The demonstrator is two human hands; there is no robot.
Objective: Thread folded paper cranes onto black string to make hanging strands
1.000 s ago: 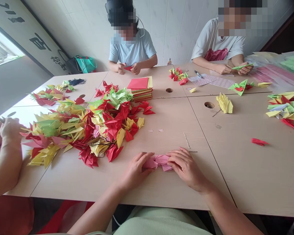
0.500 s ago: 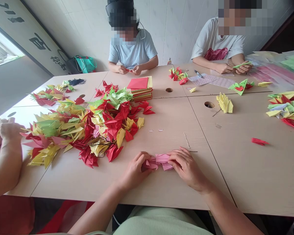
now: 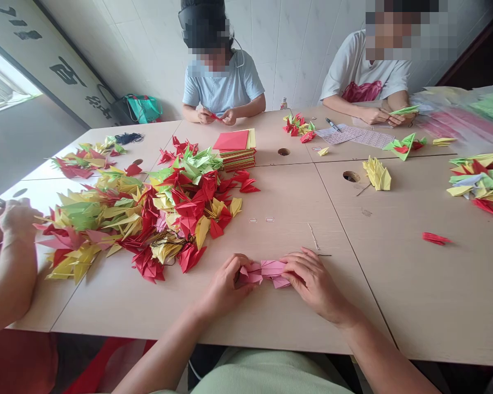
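Folded pink paper (image 3: 273,268) lies low over the table between my two hands. My left hand (image 3: 232,280) has its fingers closed around the left end, where pointed flaps stick out. At the other end, my right hand (image 3: 310,282) pinches the flatter part between thumb and fingers. Whether the two pink parts are one piece or separate ones, I cannot tell. Just beyond my right fingers lie a thin whitish twisted strand (image 3: 313,236) and a short dark thin piece (image 3: 325,255).
A large heap of red, yellow and green folded paper (image 3: 191,202) spreads to the left. Behind it stands a stack of square paper (image 3: 234,150). Two people sit across the table (image 3: 279,197); another person's hands (image 3: 14,224) are at far left. A yellow folded bundle (image 3: 378,174) lies right.
My left fingers and the pink flaps they hold have shifted very slightly. My right hand stays almost still. The person across at the right has moved their hands a little with the green paper.
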